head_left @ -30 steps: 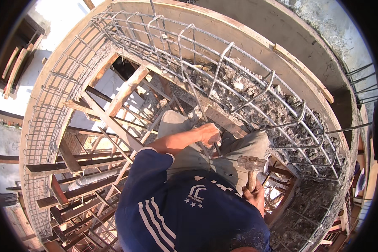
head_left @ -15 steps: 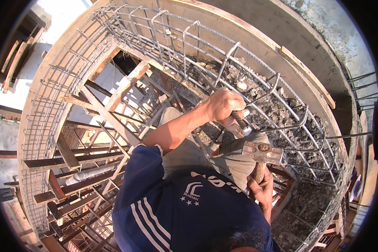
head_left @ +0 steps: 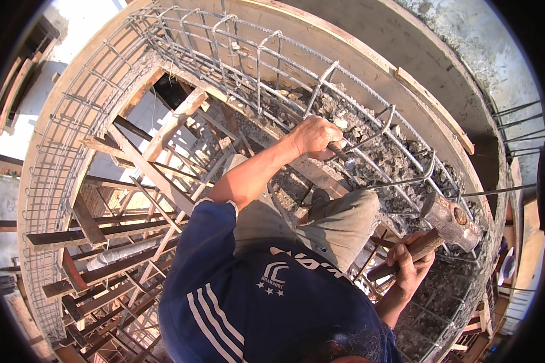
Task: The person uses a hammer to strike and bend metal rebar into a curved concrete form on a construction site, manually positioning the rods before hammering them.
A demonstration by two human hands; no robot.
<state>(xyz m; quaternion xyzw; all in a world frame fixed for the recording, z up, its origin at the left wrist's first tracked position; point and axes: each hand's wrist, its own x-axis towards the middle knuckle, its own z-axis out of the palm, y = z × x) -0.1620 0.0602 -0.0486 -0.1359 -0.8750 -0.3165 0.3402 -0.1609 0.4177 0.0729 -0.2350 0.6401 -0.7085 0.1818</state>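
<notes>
My left hand reaches forward and is closed around a short dark steel rod, probably a chisel, set against broken concrete rubble inside a curved rebar cage. My right hand grips the wooden handle of a heavy hammer. The hammer's rusty steel head is held up to the right, apart from the rod. My bent knees in grey trousers lie between the two hands.
A curved wooden formwork board runs behind the cage, with a concrete wall beyond it. Timber props and scaffolding drop away below on the left. Loose rebar ends stick out at the right.
My left hand has moved from my knee up to the rubble in the cage and now grips the rod. My right hand has swung the hammer up and out to the right.
</notes>
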